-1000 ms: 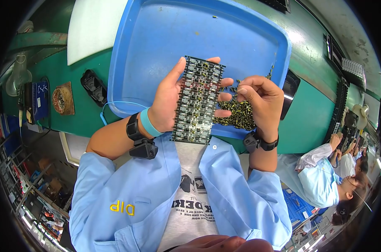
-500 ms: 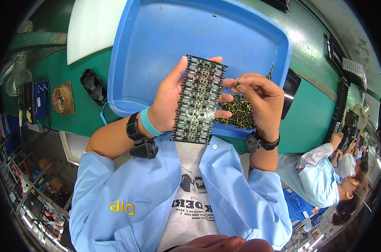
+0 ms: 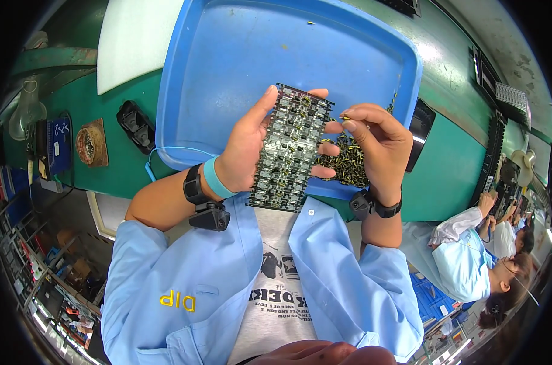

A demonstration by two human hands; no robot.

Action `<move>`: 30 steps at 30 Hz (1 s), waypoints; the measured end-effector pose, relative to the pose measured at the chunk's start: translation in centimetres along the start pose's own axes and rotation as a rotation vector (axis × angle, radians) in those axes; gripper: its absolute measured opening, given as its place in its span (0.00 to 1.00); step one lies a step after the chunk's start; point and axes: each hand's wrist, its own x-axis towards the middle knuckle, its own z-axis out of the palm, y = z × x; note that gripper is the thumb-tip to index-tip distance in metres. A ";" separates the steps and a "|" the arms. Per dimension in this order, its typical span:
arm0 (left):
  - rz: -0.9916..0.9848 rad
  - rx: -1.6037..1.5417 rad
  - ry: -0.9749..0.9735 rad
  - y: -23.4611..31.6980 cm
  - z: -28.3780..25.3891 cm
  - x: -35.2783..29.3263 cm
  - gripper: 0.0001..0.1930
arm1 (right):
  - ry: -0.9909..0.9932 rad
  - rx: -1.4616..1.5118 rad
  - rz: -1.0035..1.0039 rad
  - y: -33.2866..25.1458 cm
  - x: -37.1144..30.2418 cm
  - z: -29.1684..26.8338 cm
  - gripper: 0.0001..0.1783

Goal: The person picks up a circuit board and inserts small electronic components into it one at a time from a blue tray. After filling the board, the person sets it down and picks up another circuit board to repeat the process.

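Observation:
A long panel of joined circuit boards [image 3: 291, 149] lies across my left hand [image 3: 241, 149], which grips it by its edges, thumb on the left and fingertips on the right. Rows of small parts cover its face, and it leans slightly to the right at the top. My right hand [image 3: 383, 146] is just right of the panel, thumb and forefinger pinched on a tiny yellowish part [image 3: 345, 118], mostly hidden by the fingertips. Below that hand, a heap of small black-and-yellow cylindrical components [image 3: 347, 165] fills the near right corner of the blue tray [image 3: 168, 106].
Left of the tray on the green table [image 3: 115, 176] are a black plastic holder [image 3: 135, 126], a round brown container [image 3: 92, 143] and a blue box [image 3: 58, 146]. White foam [image 3: 133, 42] lies at the far left. A dark flat object [image 3: 420, 135] borders the tray's right side. Co-workers [image 3: 464, 255] sit at right.
The panel has tilted a little, its top shifting right and slightly down. My right hand's pinch has moved slightly away from the left fingertips.

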 end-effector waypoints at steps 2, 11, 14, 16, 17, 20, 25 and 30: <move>-0.007 -0.003 -0.006 -0.1 0.1 -0.1 0.40 | -0.003 -0.001 0.012 -0.1 0.0 0.2 0.08; -0.050 0.205 0.087 -1.1 0.7 -0.8 0.38 | -0.073 -0.579 -0.502 -0.2 -0.1 1.4 0.14; -0.073 0.302 0.110 -0.8 0.6 -1.2 0.40 | -0.092 -0.636 -0.593 0.1 0.0 2.3 0.16; -0.070 0.308 0.109 -0.7 0.5 -1.4 0.39 | -0.090 -0.682 -0.614 0.2 -0.3 2.6 0.17; -0.067 0.312 0.107 -0.6 0.5 -1.6 0.39 | -0.090 -0.706 -0.627 0.2 -0.4 2.8 0.17; -0.069 0.281 0.116 -0.3 0.7 -2.2 0.37 | -0.093 -0.743 -0.666 0.4 -0.6 3.5 0.19; -0.060 0.298 0.118 0.1 0.1 -3.1 0.36 | -0.118 -0.889 -0.743 0.3 -1.1 4.3 0.20; -0.062 0.318 0.126 0.3 -0.1 -3.6 0.35 | -0.145 -0.982 -0.788 0.1 -1.5 4.8 0.22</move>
